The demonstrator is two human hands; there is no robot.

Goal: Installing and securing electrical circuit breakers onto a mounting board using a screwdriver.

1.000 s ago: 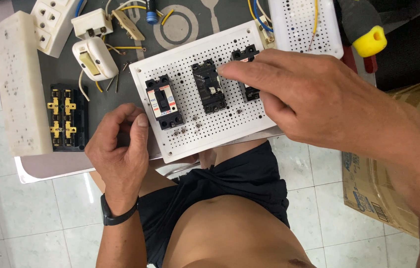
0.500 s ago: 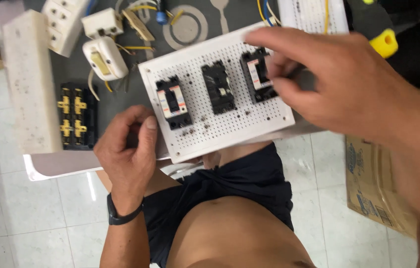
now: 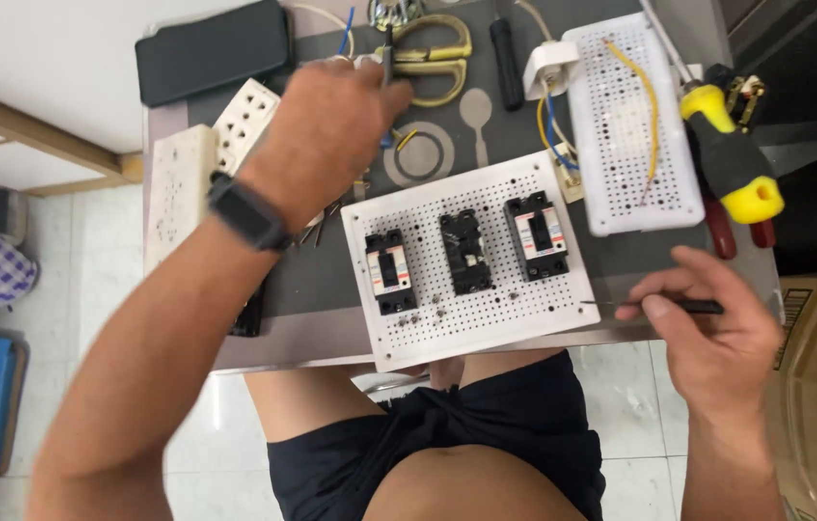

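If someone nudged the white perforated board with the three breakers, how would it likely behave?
The white perforated board looks like a stiff, flat plastic sheet, so it would probably slide rather than flex. Its near edge overhangs the table, so a push towards the person might tip it. The three black breakers likely add weight along its middle.

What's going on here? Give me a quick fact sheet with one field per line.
Setting: a small grey table seen from above, the person seated at it
Left hand: reaching to the far side, over the wires beside brass-coloured scissors; what it grips is hidden
Right hand: pinching a thin dark tool at the table's near right edge
Centre: white perforated board carrying three black circuit breakers
Nearby: second perforated board, yellow-handled screwdriver, white power strip, black phone
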